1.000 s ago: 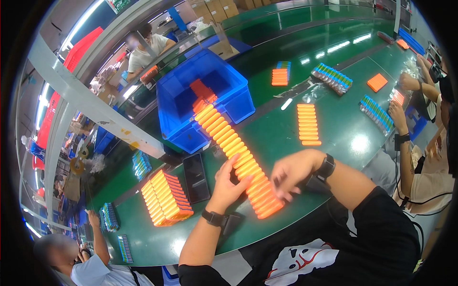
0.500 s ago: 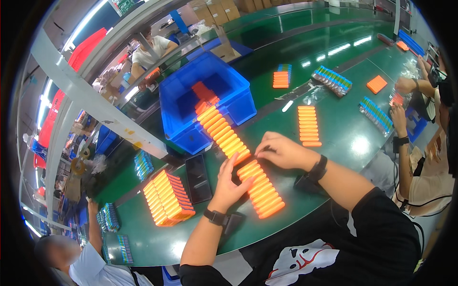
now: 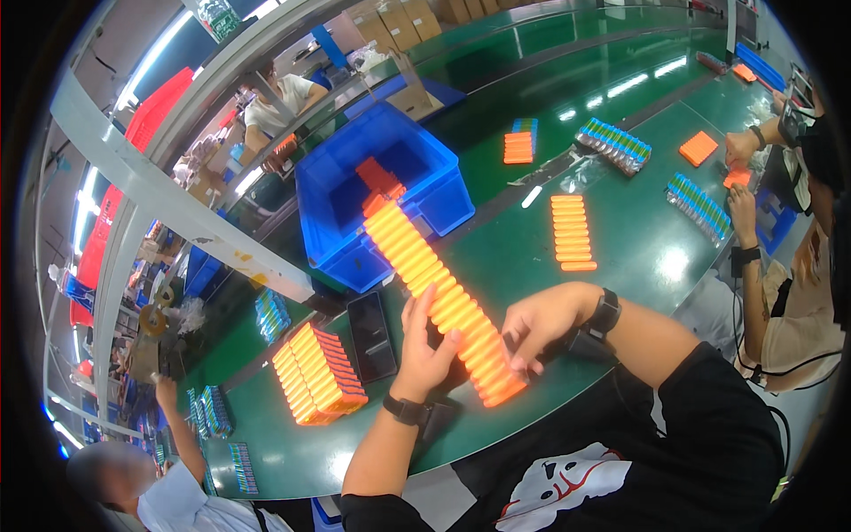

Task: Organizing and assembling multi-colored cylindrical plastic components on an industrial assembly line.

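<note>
Watching on my headcam feed: one long orange strip (image 3: 425,262) runs from frame centre-left down to lower centre, its far end at the bin (image 3: 355,257) wall, maybe leaned there for support. My left hand (image 3: 424,355) lies along its left edge, unclenched, finger and thumb spread, probably bracing it so it stays straight. Right hand (image 3: 554,317) is at its lower right end, fingers curled in close; can't tell if they pinch it. Counts: two hands, one strip (sticks glare too much to count), one bin upper centre with orange pieces (image 3: 379,177) inside, number unclear. One stack (image 3: 319,377) lower left, likely parked there to leave the middle free; one phone (image 3: 372,337) just beside it. One short row (image 3: 570,232) right of centre, roughly ten sticks. Blue packs: two at right (image 3: 614,146), one left of centre (image 3: 272,316), more lower left, too bunched to count.
</note>
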